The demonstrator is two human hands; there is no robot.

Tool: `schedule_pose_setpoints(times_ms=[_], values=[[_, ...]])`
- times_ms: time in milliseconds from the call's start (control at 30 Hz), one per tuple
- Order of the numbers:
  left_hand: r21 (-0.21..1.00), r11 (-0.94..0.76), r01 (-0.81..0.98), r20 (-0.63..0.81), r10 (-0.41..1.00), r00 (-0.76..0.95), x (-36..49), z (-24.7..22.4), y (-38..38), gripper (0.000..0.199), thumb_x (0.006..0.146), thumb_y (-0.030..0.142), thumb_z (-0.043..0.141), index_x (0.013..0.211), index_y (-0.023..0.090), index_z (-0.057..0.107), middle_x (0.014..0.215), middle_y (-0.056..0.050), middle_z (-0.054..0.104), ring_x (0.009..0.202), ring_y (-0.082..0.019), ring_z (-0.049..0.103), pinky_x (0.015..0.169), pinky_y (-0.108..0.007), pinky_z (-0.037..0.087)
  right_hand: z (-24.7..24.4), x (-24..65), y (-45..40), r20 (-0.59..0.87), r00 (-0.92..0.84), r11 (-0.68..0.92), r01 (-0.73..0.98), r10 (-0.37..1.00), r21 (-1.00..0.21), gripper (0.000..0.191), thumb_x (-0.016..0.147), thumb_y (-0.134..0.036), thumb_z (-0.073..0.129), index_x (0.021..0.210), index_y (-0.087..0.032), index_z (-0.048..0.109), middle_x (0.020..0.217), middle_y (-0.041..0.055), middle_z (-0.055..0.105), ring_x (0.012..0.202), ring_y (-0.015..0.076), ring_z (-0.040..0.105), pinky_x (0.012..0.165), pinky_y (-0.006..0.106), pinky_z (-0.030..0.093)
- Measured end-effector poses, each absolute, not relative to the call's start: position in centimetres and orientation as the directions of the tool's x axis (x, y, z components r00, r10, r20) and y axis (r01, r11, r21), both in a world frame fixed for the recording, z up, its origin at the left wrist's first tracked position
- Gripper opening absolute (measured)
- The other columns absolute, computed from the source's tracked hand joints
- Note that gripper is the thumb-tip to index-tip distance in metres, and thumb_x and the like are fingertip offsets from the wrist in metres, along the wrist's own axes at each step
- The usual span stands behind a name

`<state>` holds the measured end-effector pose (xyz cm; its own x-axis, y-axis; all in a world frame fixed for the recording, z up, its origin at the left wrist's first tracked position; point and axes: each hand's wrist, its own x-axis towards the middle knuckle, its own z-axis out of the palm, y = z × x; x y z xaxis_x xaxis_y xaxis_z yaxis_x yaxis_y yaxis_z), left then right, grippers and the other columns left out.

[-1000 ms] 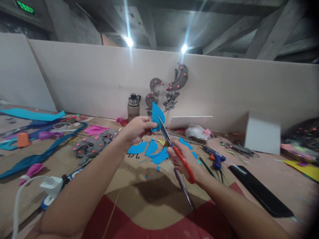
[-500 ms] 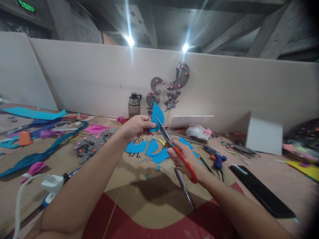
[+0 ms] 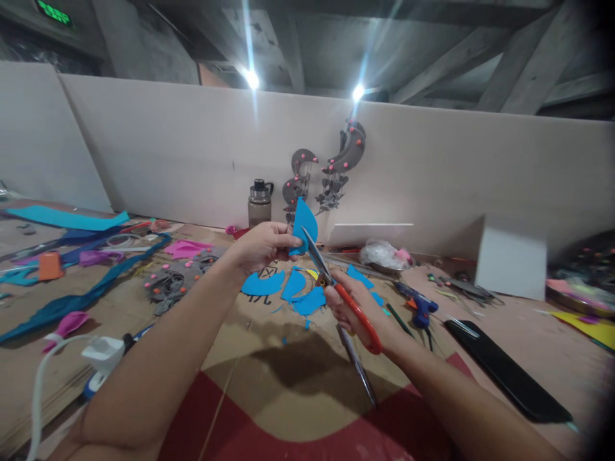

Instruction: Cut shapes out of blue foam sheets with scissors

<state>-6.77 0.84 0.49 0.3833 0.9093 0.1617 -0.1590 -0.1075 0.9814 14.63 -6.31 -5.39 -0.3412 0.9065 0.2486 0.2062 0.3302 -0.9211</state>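
Observation:
Between thumb and fingers my left hand [image 3: 266, 244] pinches a blue felt piece [image 3: 305, 221] by its lower left part, holding it upright above the table. My right hand [image 3: 358, 307] is wrapped round the red handles of a pair of scissors [image 3: 355, 314]. The blades point up and left and lie against the blue piece, close to my left fingertips. Under the hands, several cut blue pieces [image 3: 263, 283] and small scraps lie on the cardboard [image 3: 240, 358].
A bottle [image 3: 259, 203] stands by the white board [image 3: 168, 147]. Grey felt pieces [image 3: 175, 282] and blue strips lie left, near a white plug [image 3: 103, 352]. At right are a blue glue gun [image 3: 421, 310] and a long black object [image 3: 504, 371].

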Motion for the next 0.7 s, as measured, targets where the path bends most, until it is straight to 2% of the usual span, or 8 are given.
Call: schedule_pose_setpoints(times_ms=[133,267,400,700], values=[[0.983,-0.097,-0.158,0.153,0.907,0.392,-6.41,0.56,0.62,0.018,0.060,0.020,0.081,0.066,0.013,0.067,0.066,-0.004,0.065,0.058,-0.012,0.060,0.056,-0.024,0.047,-5.60,14.58,-6.11,0.222,-0.393,0.317,0.196,0.892,-0.928,0.042,0.084,-0.062,0.061,0.088,-0.023,0.045,0.063,-0.0067,0.036,0.050,0.0080,0.030,0.043,0.021,0.025],[0.979,-0.101,-0.178,0.163,0.911,0.378,-6.22,0.52,0.50,0.016,0.060,0.019,0.080,0.067,0.013,0.068,0.067,-0.004,0.065,0.058,-0.011,0.059,0.057,-0.024,0.047,-5.53,14.22,-6.38,0.178,-0.442,0.229,0.066,0.879,-0.971,0.047,0.085,-0.068,0.056,0.091,-0.024,0.039,0.065,-0.0085,0.032,0.048,0.0063,0.026,0.041,0.021,0.023],[0.979,-0.088,-0.183,0.152,0.916,0.371,-6.12,0.58,0.34,0.016,0.060,0.019,0.080,0.066,0.013,0.067,0.066,-0.004,0.064,0.059,-0.011,0.060,0.058,-0.024,0.047,-5.60,14.01,-6.61,0.183,-0.466,0.197,-0.019,0.865,-0.980,0.048,0.085,-0.067,0.057,0.091,-0.024,0.036,0.066,-0.0093,0.030,0.048,0.0054,0.023,0.041,0.020,0.019],[0.978,-0.080,-0.193,0.150,0.911,0.384,-6.08,0.47,0.39,0.016,0.060,0.021,0.080,0.065,0.014,0.066,0.066,-0.004,0.064,0.059,-0.011,0.059,0.058,-0.024,0.048,-5.98,14.09,-6.49,0.164,-0.455,0.164,-0.041,0.875,-0.986,0.047,0.085,-0.066,0.059,0.089,-0.024,0.037,0.066,-0.0091,0.031,0.048,0.0046,0.022,0.041,0.020,0.017]])
